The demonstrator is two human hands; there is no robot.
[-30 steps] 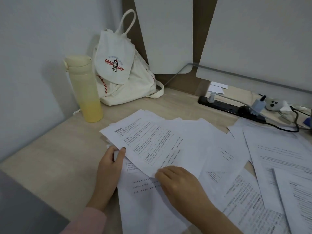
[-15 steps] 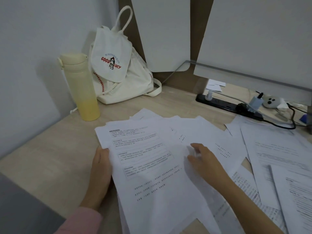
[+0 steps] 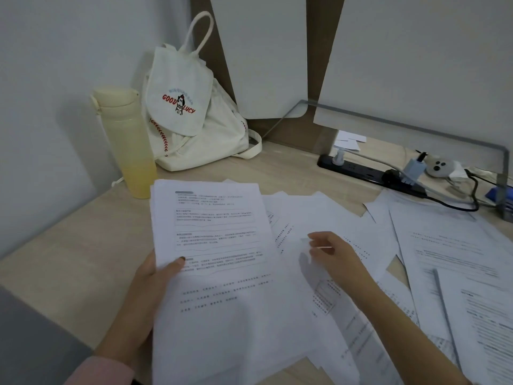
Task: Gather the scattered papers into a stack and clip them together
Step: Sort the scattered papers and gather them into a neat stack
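Papers (image 3: 327,218) printed with text lie fanned and overlapping on the desk (image 3: 69,259), spreading from the pale yellow bottle (image 3: 127,143) out to its far right. One bundle (image 3: 222,287) of them begins just beside the bottle's base and runs back toward you, its top page squared and facing up. Your left hand (image 3: 147,295) grips this bundle at its left edge, below the bottle: the thumb (image 3: 175,263) is pressed on the top page, and the other fingers are hidden under the sheets. A pink sleeve (image 3: 102,370) shows at that wrist. Your right hand (image 3: 336,254) is to the right of the bottle and nearer you. It sits over the loose sheets just beyond the bundle's right edge, with its fingers loosely bent and pointing back toward the bottle. The fingertips are blurred, so you cannot tell whether they pinch a sheet or only touch it. A white canvas backpack (image 3: 194,129) with red lettering leans just behind and to the right of the bottle. A black power strip (image 3: 369,172) with plugs in it lies well to the bottle's right, past the far edge of the papers.
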